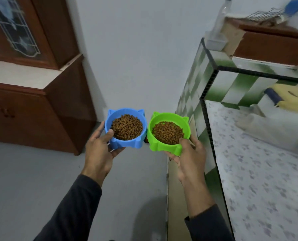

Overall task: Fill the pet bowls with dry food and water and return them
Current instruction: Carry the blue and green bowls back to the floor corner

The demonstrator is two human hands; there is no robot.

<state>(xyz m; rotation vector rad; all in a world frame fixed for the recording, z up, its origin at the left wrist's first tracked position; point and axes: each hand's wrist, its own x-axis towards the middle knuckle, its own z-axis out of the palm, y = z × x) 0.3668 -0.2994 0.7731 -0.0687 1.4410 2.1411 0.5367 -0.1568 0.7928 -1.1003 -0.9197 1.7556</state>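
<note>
Kibble [127, 126] heaped in blue bowl [125, 142]

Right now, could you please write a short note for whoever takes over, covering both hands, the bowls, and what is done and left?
Left hand: grips the blue bowl, thumb over its rim.
Right hand: grips the green bowl the same way.
Both bowls are held in the air, side by side, above the grey floor beside the tiled counter.
Done: both hold dry food.
Left: no water is in view; the bowls are not yet set down.
</note>
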